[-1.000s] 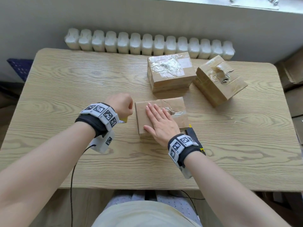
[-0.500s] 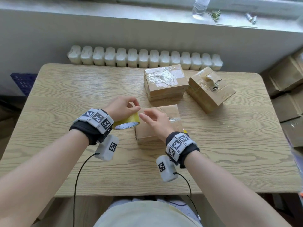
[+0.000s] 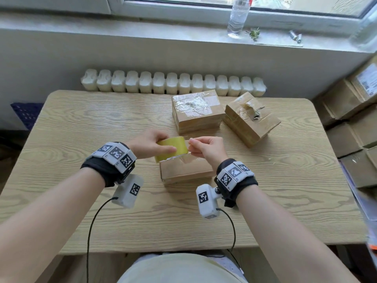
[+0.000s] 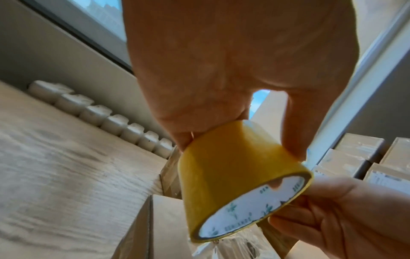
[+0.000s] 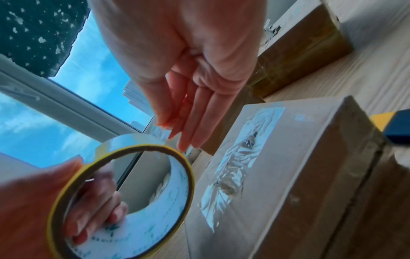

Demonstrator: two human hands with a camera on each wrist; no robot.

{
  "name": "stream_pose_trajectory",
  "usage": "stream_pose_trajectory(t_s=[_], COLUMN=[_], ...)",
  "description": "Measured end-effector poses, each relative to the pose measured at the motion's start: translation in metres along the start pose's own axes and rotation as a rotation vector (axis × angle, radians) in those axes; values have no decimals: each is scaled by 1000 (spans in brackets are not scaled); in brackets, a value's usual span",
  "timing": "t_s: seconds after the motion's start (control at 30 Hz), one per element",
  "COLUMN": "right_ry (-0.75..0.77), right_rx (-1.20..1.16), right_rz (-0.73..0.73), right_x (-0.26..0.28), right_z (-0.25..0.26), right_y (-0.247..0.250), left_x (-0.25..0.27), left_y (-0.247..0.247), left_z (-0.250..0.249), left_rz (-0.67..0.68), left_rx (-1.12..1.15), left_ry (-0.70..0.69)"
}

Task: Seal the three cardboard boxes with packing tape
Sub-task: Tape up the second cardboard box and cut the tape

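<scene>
Print inside tape roll [image 4: 250,206] core: illegible.

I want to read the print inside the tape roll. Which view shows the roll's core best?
The right wrist view: it looks straight through the tape roll, showing its white printed core. The left wrist view shows the yellow outside and one printed end; the head view shows only its yellow side in the left hand.

Setting: small room serving as a home packing or dispatch corner. Evidence: a light wood-grain table [image 3: 81,123] is standing against a wall, under a window sill [image 3: 122,27]; a white ribbed radiator [image 3: 173,83] is running along behind the table; a clear plastic bottle [image 3: 237,17] and small odds and ends are sitting on the sill; stacked cardboard cartons [image 3: 350,111], one bearing a printed label, are piling up at the right.
</scene>
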State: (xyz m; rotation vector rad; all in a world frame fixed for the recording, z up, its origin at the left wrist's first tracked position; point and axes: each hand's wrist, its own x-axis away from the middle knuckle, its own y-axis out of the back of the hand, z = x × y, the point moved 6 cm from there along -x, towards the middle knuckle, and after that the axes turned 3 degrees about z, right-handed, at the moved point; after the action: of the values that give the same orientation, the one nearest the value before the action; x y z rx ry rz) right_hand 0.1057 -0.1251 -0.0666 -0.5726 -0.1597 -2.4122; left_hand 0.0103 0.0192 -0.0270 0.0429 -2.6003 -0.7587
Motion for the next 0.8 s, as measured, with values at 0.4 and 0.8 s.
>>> stream_pose_trajectory(t_s=[0.4,0.8], right_ry=[-65,-132], right_rx=[-67,64], right_rz=[6,-134], right_x=[-5,-14], right_z=[-8,-34], right_y=[37,66], left_x=[-6,-5], left_y=[10,15], left_z=[23,45], left_rz=[-55,-65], left_rx=[-175,-428], left_ry=[85,267])
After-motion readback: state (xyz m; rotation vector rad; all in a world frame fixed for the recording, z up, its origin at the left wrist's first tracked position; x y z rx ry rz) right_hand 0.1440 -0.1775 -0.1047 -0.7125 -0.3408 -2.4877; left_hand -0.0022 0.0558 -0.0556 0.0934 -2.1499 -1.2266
